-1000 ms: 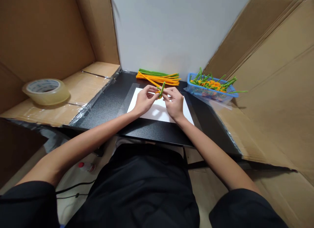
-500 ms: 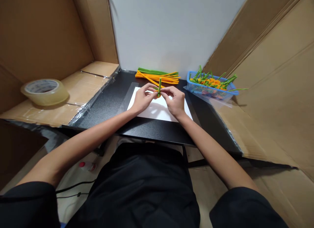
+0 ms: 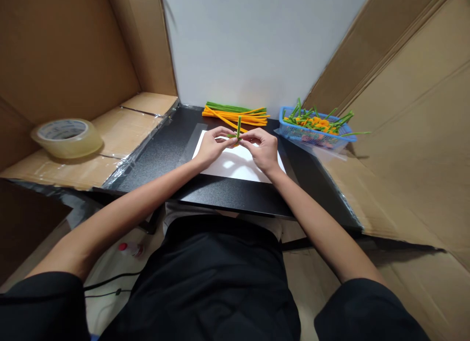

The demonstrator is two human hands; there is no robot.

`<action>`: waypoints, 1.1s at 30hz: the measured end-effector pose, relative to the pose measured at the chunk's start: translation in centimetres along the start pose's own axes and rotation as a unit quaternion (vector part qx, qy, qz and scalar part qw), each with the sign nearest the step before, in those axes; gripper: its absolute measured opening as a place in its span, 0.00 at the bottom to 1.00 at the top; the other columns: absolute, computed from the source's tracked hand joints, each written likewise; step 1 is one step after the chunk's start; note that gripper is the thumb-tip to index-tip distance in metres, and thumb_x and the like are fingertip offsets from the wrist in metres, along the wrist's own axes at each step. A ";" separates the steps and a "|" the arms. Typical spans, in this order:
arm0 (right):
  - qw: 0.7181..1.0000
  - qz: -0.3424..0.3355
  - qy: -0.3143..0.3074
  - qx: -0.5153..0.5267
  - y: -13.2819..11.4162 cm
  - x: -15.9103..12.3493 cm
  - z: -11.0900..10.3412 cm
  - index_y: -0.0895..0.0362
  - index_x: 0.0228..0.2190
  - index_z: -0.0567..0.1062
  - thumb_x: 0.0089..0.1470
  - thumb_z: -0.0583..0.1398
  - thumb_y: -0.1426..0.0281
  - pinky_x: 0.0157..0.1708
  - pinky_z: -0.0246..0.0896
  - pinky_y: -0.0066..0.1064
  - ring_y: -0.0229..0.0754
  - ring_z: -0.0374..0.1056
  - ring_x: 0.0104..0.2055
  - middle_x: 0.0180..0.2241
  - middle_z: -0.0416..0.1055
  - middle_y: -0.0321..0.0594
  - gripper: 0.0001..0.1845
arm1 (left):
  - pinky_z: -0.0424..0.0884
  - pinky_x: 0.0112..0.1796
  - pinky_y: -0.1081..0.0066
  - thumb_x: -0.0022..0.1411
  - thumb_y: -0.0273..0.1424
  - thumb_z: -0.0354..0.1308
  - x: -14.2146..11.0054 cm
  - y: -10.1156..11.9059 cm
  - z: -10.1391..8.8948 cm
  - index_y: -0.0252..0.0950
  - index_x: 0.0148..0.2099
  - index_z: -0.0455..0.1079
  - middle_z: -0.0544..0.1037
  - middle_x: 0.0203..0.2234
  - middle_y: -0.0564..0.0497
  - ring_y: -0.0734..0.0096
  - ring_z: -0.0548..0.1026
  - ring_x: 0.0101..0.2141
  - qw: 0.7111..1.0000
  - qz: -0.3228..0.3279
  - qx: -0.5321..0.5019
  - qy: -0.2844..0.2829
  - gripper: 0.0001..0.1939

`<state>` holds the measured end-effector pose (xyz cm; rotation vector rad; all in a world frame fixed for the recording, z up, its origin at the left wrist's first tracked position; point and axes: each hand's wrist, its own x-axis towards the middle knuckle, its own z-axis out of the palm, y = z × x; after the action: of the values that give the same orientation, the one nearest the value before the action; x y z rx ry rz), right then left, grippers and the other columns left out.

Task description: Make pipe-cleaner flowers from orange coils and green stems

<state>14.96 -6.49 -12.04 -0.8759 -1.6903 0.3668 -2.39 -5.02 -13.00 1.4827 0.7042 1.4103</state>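
Note:
My left hand [image 3: 212, 146] and my right hand [image 3: 262, 149] meet above a white sheet [image 3: 238, 166] on the black table [image 3: 165, 155]. Both pinch a small green and orange pipe-cleaner piece [image 3: 238, 130], whose green stem sticks upright between my fingertips. The fingers of both hands are closed on it. Behind my hands lies a pile of straight green and orange pipe cleaners [image 3: 235, 114].
A blue basket [image 3: 312, 134] with several finished green and orange pieces stands at the back right. A roll of clear tape [image 3: 66, 136] rests on the cardboard ledge at left. Cardboard walls rise on both sides. A small bottle [image 3: 129, 249] lies on the floor.
The green stem has swung from a rightward tilt to upright while my fingers worked around its base. My hands stayed in place over the sheet.

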 end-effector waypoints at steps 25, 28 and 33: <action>0.872 0.356 -0.234 0.241 0.9 1.0 -1.7 0.58 0.26 0.73 0.52 0.66 0.71 0.25 0.68 0.33 0.39 0.65 0.25 0.23 0.70 0.40 0.07 | 0.71 0.48 0.63 0.67 0.28 0.52 -1.4 1.3 -0.2 0.38 0.37 0.75 0.80 0.42 0.45 0.66 0.77 0.42 0.887 0.297 0.338 -0.099 0.11; 0.874 0.357 -0.220 0.244 0.9 0.8 -1.3 0.58 0.25 0.74 0.50 0.67 0.70 0.26 0.66 0.32 0.38 0.64 0.24 0.23 0.70 0.39 0.07 | 0.72 0.46 0.65 0.66 0.28 0.54 -1.1 1.0 -0.4 0.38 0.37 0.76 0.80 0.41 0.45 0.66 0.77 0.42 0.901 0.280 0.320 -0.086 0.09; 0.941 0.263 -0.096 0.190 0.1 0.5 -0.1 0.58 0.23 0.77 0.41 0.72 0.60 0.28 0.63 0.31 0.36 0.63 0.25 0.23 0.72 0.36 0.15 | 0.74 0.33 0.70 0.58 0.35 0.65 -0.2 0.0 -0.1 0.34 0.35 0.77 0.81 0.31 0.46 0.69 0.79 0.31 0.977 0.134 0.161 0.020 0.08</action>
<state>15.05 -6.07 -11.78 -1.0125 -1.4633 1.1346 -2.56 -5.16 -13.15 1.8628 0.8098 1.5872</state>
